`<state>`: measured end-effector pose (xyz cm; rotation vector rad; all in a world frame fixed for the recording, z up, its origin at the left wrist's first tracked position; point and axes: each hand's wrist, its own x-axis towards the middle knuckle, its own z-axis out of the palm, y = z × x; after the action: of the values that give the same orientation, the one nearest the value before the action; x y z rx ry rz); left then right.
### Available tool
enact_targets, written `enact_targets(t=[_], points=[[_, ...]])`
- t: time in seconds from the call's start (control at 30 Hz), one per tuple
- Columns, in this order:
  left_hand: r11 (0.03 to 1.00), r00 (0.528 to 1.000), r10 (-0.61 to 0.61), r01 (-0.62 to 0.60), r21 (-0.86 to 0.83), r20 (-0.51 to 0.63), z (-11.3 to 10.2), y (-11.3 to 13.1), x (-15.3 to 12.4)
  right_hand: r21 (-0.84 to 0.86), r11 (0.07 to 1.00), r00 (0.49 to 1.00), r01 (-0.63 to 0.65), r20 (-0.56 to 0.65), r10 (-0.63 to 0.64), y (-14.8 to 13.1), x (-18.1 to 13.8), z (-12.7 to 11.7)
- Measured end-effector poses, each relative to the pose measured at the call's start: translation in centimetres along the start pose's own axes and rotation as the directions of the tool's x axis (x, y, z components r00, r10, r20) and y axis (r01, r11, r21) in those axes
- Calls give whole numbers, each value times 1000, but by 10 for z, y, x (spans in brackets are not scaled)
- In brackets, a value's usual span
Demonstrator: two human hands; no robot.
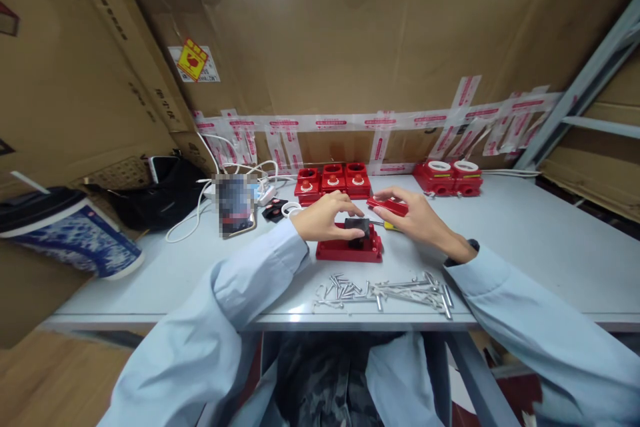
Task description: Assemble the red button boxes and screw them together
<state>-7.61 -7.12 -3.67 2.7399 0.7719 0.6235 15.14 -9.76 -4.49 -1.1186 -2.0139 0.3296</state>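
A red plastic base (345,251) lies on the grey table (525,240) in front of me, with a black block (358,229) set in it. My left hand (325,217) rests on top of the base, its fingers curled over the black block. Just to the right, my right hand (417,217) pinches a flat red cover piece (387,205) and holds it a little above the table. A small yellow-tipped tool (390,225) lies under the right hand's fingers.
Several metal screws and pins (385,292) are scattered near the front edge. Three red units (333,181) and two more with white rings (450,177) stand at the back. A phone (235,203), white cables, a black bag (160,197) and cardboard walls surround the table.
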Motion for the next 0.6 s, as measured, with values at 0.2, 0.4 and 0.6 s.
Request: enact_targets(t=[0.2,0.4,0.6], points=[[1000,1000,5,-5,-2,3,-1,0,0,-3,1000,1000,15,12,-15,1,-1,0],[1000,1000,5,-5,1,3,-1,0,0,-24,999,999,21,24,-21,4,-1,1],[1000,1000,18,-18,-4,8,-1,1,0,-25,999,999,25,32,-24,5,-1,2]])
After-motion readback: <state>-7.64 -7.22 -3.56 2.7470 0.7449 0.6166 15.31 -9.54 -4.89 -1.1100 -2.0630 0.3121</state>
